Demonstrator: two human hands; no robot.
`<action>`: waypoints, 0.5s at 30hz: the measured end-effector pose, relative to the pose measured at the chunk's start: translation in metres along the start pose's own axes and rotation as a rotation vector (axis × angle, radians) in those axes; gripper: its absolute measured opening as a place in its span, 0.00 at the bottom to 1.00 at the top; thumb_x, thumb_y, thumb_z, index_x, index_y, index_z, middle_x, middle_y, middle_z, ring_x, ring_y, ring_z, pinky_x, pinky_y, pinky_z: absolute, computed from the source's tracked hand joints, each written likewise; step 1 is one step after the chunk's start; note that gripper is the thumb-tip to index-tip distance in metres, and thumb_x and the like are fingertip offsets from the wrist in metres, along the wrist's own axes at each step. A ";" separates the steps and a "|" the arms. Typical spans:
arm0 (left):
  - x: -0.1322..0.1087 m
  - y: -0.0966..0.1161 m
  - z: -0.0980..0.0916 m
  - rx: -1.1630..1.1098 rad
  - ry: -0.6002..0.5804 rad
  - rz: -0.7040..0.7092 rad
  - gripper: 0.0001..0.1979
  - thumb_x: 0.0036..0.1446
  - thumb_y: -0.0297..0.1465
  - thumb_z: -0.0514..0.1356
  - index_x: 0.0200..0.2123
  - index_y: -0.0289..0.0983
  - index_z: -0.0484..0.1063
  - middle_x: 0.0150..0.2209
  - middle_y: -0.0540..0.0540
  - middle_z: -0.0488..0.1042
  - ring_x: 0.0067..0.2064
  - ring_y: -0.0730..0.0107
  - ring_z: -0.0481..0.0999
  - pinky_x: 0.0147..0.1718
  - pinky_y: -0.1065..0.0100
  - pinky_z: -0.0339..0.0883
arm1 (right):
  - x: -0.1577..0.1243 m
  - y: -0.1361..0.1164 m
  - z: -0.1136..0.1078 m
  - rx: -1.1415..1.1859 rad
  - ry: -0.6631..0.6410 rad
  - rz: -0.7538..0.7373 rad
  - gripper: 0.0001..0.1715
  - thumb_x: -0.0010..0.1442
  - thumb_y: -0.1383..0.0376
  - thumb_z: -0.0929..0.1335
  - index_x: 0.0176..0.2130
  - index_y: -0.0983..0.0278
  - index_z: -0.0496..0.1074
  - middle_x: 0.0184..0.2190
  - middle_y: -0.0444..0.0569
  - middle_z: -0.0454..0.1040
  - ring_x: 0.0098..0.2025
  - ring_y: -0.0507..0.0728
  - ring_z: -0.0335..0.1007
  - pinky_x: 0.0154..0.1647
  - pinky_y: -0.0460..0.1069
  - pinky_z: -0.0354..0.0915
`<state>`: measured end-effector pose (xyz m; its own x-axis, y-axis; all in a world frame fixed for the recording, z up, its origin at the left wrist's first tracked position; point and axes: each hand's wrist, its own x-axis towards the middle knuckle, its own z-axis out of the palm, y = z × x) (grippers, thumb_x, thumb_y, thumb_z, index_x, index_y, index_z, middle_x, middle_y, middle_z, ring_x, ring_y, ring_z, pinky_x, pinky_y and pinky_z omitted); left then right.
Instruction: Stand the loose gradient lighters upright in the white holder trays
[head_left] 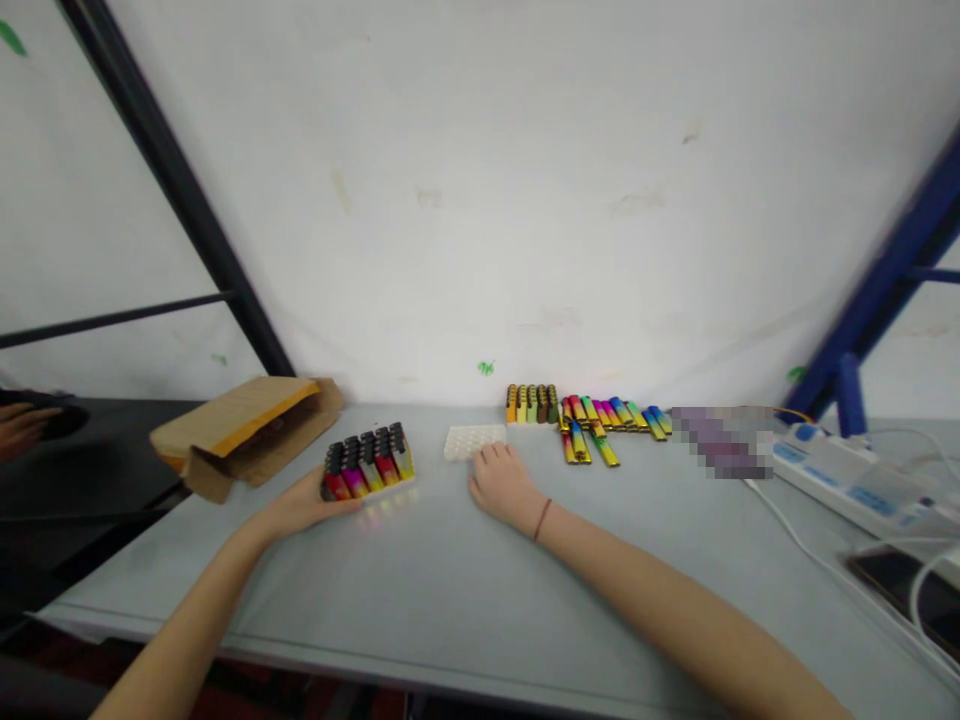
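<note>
My left hand (304, 505) is closed around the left end of a tray of lighters (371, 465), its thumb along the front edge. The lighters stand upright in rows, black tops up, with red, purple, grey and yellow bodies. My right hand (506, 485) has its curved fingers on the near right edge of a white tray (465, 440) with rows of small sockets, which lies flat on the table. Behind and to the right, a block of upright lighters (532, 404) stands by the wall. Loose colourful lighters (611, 415) lie beside it in a pile.
An opened brown cardboard box (247, 425) lies at the left table edge. On the right are a white power strip (862, 490), cables, a dark phone (907, 595) and a blurred-out item (720, 440). Another person's hand (26, 425) shows at far left. A wall closes the back.
</note>
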<state>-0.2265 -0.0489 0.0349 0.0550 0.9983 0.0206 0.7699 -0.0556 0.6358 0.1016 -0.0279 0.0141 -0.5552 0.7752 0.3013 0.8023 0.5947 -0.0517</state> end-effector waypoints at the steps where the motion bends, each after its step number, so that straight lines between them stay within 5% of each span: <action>1: 0.007 0.000 -0.002 -0.003 0.002 -0.011 0.35 0.36 0.51 0.67 0.45 0.38 0.69 0.46 0.46 0.76 0.49 0.51 0.73 0.52 0.56 0.67 | -0.010 0.000 -0.005 -0.008 -0.015 -0.036 0.15 0.61 0.64 0.62 0.43 0.71 0.69 0.42 0.61 0.71 0.47 0.65 0.63 0.48 0.57 0.59; 5: 0.038 0.012 0.001 -0.030 -0.075 0.012 0.35 0.31 0.48 0.69 0.43 0.36 0.70 0.44 0.45 0.77 0.46 0.52 0.75 0.49 0.57 0.69 | -0.051 0.009 -0.027 0.026 -0.075 -0.115 0.16 0.60 0.60 0.64 0.43 0.69 0.70 0.42 0.59 0.72 0.47 0.64 0.63 0.48 0.56 0.60; 9: 0.073 0.032 0.025 -0.089 -0.176 0.090 0.32 0.34 0.46 0.68 0.41 0.32 0.71 0.40 0.46 0.78 0.44 0.54 0.75 0.48 0.60 0.69 | -0.083 0.026 -0.042 0.101 -0.108 -0.123 0.17 0.60 0.61 0.64 0.46 0.66 0.70 0.45 0.56 0.72 0.48 0.63 0.64 0.49 0.56 0.61; 15: 0.121 0.059 0.068 -0.080 -0.094 0.188 0.28 0.36 0.43 0.67 0.40 0.32 0.70 0.39 0.44 0.78 0.41 0.54 0.76 0.42 0.60 0.72 | -0.108 0.051 -0.043 0.255 -0.075 -0.111 0.19 0.60 0.63 0.64 0.51 0.64 0.69 0.48 0.55 0.71 0.51 0.61 0.64 0.54 0.55 0.59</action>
<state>-0.1309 0.0675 0.0225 0.2550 0.9641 0.0747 0.6877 -0.2351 0.6869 0.2114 -0.0906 0.0204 -0.6586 0.7105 0.2478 0.6601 0.7036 -0.2631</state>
